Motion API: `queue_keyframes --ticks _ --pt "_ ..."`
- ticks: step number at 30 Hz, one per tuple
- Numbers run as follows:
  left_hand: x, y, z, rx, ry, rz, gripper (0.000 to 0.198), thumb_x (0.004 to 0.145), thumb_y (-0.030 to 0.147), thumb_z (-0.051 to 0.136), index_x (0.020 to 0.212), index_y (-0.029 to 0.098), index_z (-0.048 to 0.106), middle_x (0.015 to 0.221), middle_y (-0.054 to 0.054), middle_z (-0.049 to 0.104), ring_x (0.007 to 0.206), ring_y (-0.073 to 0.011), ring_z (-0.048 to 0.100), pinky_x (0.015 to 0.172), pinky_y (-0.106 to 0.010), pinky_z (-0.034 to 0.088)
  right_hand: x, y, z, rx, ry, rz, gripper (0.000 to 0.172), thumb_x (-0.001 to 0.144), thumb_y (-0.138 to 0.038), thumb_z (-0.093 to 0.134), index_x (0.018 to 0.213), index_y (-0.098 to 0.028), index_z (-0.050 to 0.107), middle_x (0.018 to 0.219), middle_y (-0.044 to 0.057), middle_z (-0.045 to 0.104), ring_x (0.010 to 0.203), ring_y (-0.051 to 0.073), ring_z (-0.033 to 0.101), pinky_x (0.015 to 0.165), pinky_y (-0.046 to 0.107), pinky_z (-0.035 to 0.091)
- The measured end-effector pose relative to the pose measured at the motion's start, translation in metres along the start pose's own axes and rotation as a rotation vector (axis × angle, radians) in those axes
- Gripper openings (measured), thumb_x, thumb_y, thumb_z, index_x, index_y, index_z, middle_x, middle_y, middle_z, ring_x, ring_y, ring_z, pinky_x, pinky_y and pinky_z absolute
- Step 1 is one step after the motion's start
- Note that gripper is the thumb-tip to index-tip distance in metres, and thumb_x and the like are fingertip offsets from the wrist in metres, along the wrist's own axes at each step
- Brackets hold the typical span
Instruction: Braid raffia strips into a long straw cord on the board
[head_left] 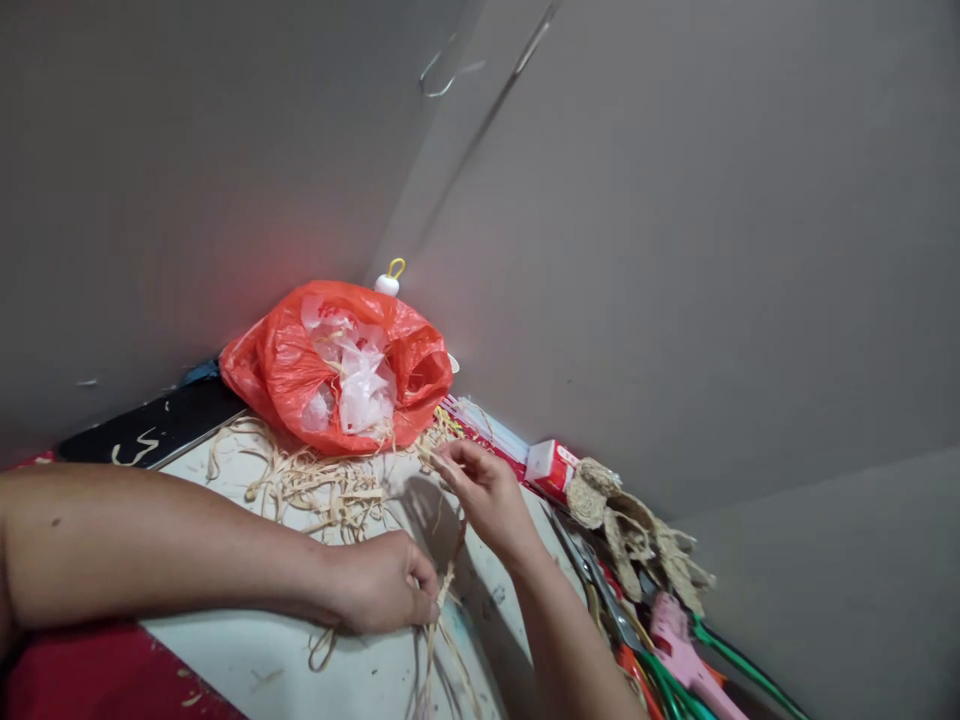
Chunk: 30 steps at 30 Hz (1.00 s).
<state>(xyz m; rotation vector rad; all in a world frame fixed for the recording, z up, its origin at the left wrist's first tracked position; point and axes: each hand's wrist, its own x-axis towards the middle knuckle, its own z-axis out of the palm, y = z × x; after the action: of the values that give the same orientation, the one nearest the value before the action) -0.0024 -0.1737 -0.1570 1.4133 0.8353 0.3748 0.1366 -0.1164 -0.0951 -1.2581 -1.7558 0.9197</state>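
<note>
Straw strands [444,588], at least two, trail from the left hand [382,585].

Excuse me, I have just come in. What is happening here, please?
A person is handling pale, straw-like strands over a white tabletop. The left hand pinches a thin bundle of them. The right hand is raised near the red plastic bag; whether its fingertips grip a strand is unclear. More loose strands lie in front of the bag.
</note>
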Motion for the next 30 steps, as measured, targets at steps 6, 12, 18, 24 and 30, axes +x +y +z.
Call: queue_keyframes --ticks 6,12,18,24,30 --pt "-0.001 0.002 -0.001 -0.003 0.008 -0.008 0.012 0.063 0.028 0.055 0.06 0.017 0.054 0.046 0.007 0.036 0.045 -0.0077 0.027 0.043 -0.023 0.017 -0.032 0.0 -0.008 0.419 0.067 0.185 0.022 0.078 -0.037 0.068 0.076 -0.018 0.056 0.055 -0.002 0.06 0.048 0.011 0.052 0.048 0.021 0.041" --pt "0.001 0.0 -0.003 -0.053 -0.009 0.038 0.016 0.066 0.031 0.057 0.063 0.016 0.054 0.049 0.006 0.038 0.048 -0.0078 0.027 0.046 -0.022 0.019 -0.076 0.0 -0.011 0.597 0.058 0.284 0.027 0.078 -0.032 0.069 0.1 -0.022 0.057 0.049 -0.006 0.059 0.041 0.01 0.054 0.044 0.019 0.042" --pt "-0.006 0.01 -0.006 -0.075 -0.065 0.06 0.025 0.068 0.038 0.06 0.07 0.013 0.061 0.057 0.005 0.046 0.052 -0.0079 0.031 0.052 -0.022 0.023 -0.095 0.01 -0.003 0.822 0.05 0.331 0.018 0.078 -0.032 0.069 0.082 -0.015 0.063 0.066 0.002 0.066 0.05 0.01 0.061 0.041 0.016 0.043" --pt "-0.008 0.016 -0.006 -0.063 -0.073 0.076 0.034 0.067 0.047 0.063 0.072 0.013 0.06 0.055 0.007 0.039 0.053 -0.0074 0.026 0.052 -0.022 0.019 -0.086 0.018 0.008 0.894 0.019 0.25 0.024 0.076 -0.028 0.069 0.097 -0.017 0.064 0.1 0.009 0.068 0.065 0.014 0.065 0.045 0.019 0.048" --pt "-0.007 0.017 -0.006 0.013 -0.012 0.014 0.03 0.065 0.043 0.063 0.065 0.016 0.051 0.047 0.009 0.035 0.046 -0.0065 0.024 0.047 -0.023 0.015 -0.082 0.037 0.009 0.79 0.289 0.201 0.022 0.073 -0.033 0.073 0.079 -0.014 0.064 0.071 0.003 0.067 0.045 0.007 0.052 0.039 0.016 0.04"
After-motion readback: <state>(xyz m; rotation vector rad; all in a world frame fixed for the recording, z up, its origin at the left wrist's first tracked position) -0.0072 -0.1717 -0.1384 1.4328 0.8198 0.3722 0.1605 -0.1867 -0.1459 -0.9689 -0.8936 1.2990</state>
